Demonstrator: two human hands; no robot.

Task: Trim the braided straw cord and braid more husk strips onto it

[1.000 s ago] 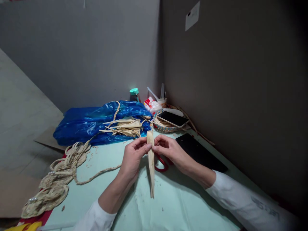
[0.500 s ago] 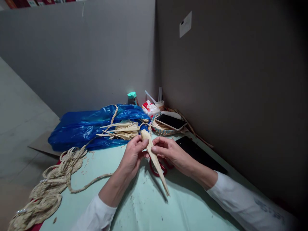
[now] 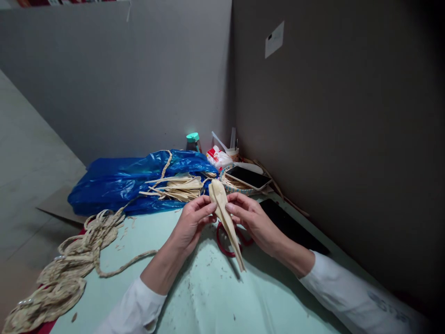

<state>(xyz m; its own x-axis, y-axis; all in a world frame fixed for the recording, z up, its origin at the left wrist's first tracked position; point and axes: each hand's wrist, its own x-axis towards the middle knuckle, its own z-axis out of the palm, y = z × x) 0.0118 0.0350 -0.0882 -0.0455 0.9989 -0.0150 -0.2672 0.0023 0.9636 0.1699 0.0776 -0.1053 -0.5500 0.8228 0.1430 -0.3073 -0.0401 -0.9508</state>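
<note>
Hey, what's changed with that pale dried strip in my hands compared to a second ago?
The strip's lower tip has swung from pointing nearly straight toward you to slanting right, and its upper end shows a broader face. Nothing was let go: your left hand and right hand both still hold it. The blue bag and phone stayed put.

One left hand, one right hand, one pale strip between them, one blue bag, one basket, one phone, one teal-lidded jar and one wall paper show.
</note>
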